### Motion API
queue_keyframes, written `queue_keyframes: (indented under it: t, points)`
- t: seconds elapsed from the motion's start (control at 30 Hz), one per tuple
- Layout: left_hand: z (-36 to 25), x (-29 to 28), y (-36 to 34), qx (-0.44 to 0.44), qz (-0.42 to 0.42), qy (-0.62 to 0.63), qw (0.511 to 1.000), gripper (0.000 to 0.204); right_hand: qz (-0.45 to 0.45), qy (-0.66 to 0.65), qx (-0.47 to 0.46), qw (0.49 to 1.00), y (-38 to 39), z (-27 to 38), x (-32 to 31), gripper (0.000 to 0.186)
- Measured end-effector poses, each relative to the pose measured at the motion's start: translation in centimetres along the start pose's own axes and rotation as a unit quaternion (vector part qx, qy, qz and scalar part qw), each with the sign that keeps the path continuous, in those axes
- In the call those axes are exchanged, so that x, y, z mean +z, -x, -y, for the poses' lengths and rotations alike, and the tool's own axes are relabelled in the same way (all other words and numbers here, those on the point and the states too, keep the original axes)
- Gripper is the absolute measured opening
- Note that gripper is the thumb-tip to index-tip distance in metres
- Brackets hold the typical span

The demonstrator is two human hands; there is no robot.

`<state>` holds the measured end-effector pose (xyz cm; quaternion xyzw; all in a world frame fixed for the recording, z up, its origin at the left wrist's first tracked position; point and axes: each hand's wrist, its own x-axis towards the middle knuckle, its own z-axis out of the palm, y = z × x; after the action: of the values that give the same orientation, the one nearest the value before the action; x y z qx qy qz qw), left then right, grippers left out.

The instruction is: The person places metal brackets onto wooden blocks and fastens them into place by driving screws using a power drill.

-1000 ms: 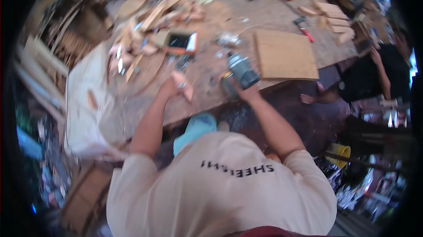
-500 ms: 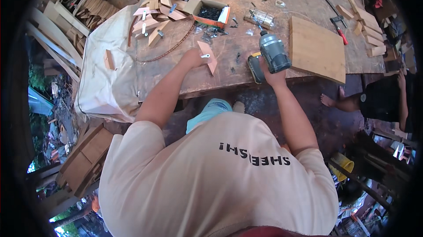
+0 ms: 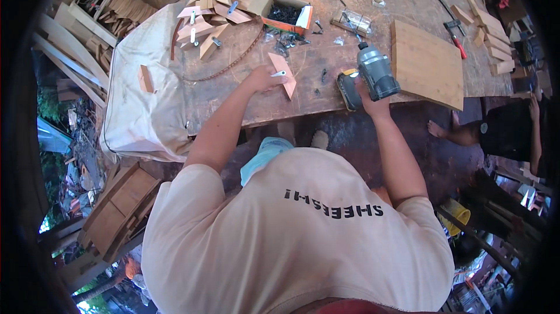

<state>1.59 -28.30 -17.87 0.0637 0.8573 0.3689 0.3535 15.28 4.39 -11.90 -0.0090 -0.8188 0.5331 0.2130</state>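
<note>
My left hand (image 3: 265, 78) grips a small pinkish wood piece (image 3: 287, 86) with pointed ends and a pale metal bracket (image 3: 279, 74) across it, near the worktable's front edge. My right hand (image 3: 376, 101) holds a grey cordless driver (image 3: 378, 72) with a yellow-and-black battery, its bit pointing away from me, beside a square board (image 3: 427, 63). An open orange box (image 3: 284, 15) of dark screws sits beyond my left hand, with loose small hardware (image 3: 286, 40) around it.
Bracketed wood blocks (image 3: 224, 13) are heaped at the back left. A white cloth (image 3: 140, 127) drapes the table's left end. A red-handled clamp (image 3: 458, 46) lies at the right. A barefoot person (image 3: 510, 130) is at the right edge; a yellow bucket (image 3: 455, 215) stands lower right.
The view has steadied from blur and shifted, so the table and both hands appear higher and farther right. Both hands keep their holds, with little movement relative to the table.
</note>
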Motion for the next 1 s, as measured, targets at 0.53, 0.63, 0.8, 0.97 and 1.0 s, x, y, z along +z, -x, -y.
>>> queue_keyframes:
  t: [0.53, 0.63, 0.8, 0.97, 1.0]
  points:
    - [-1.4, -4.7, 1.0, 0.349, -0.187, -0.105, 0.912, 0.042, -0.037, -0.037, 0.141, 0.989, 0.2, 1.5, 1.6, 0.012]
    - [-1.8, -4.5, 0.5, 0.466, -0.126, -0.185, 0.856, 0.049, -0.042, -0.027, 0.137, 0.989, -0.6, 2.3, 1.9, 0.014]
    - [-1.1, -3.4, -0.8, 0.467, -0.083, -0.178, 0.862, 0.051, 0.096, 0.101, 0.189, 0.972, -2.6, 9.0, 3.1, 0.028]
    - [-0.6, -2.0, -0.7, 0.447, -0.130, -0.130, 0.875, 0.052, 0.235, 0.132, 0.293, 0.918, -3.3, 15.0, 6.9, 0.042]
    - [-0.6, -2.1, -0.8, 0.445, -0.136, -0.114, 0.878, 0.053, 0.249, 0.147, 0.313, 0.905, -3.5, 15.3, 7.5, 0.043]
